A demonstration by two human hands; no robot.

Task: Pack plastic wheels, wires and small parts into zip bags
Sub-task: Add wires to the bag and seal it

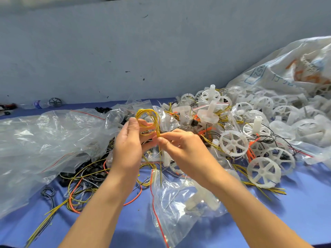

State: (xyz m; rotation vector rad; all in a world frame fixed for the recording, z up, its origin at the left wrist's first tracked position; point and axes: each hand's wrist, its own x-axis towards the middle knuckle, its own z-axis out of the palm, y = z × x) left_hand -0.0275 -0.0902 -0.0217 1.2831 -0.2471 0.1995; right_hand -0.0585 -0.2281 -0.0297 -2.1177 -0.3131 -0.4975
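zip bag (166,221) nearest; left hand (128,145) holds yellow wire coil (158,122), right hand (180,145) pinches its strands.

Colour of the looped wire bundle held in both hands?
Yellow with thin dark stripes; the looped wire bundle shows best in the head view.

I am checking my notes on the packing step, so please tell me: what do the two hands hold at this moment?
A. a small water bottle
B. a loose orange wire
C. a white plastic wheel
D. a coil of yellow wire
D: the left hand holds the coil of yellow wire and the right hand pinches its strands just below the loop, while the white wheels lie apart from both hands.
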